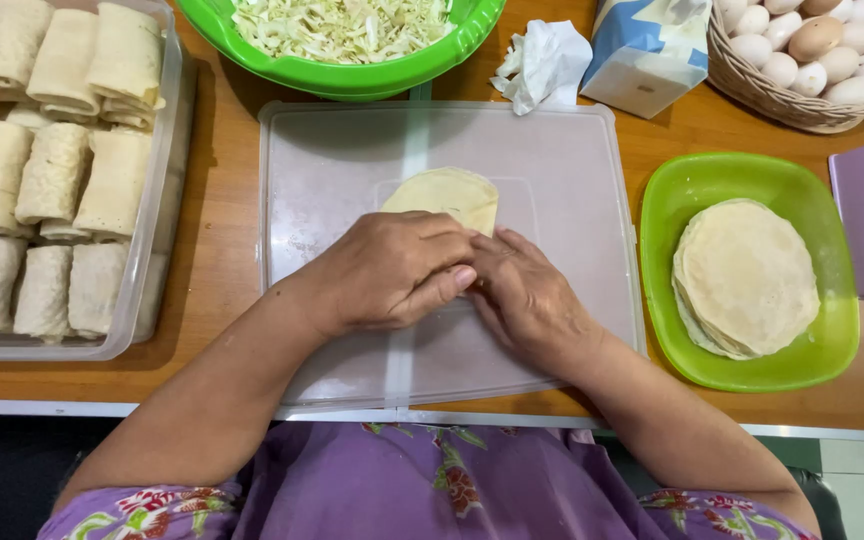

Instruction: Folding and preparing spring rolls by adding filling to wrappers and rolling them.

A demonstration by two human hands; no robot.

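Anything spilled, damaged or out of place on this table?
Nothing stands out. Both the left hand and the right hand press on a wrapper on the clear plastic lid. A crumpled tissue lies loose by the green bowl.

The brown wooden tabletop (pixel 217 215) looks smooth with a light sheen. On it lies a flat translucent plastic lid (pixel 562 160), matt and slightly cloudy. The pale round wrapper (pixel 447 192) under the hands is soft, thin dough, dry and matt. The square bright green plastic dish (pixel 832 330) is glossy, and so is the round green plastic bowl (pixel 352 72). The clear plastic rectangular box (pixel 147 270) holds rolls with a rough, floury surface. The woven basket (pixel 762 95) is coarse wicker; the white eggs (pixel 832 62) in it are smooth and matt.
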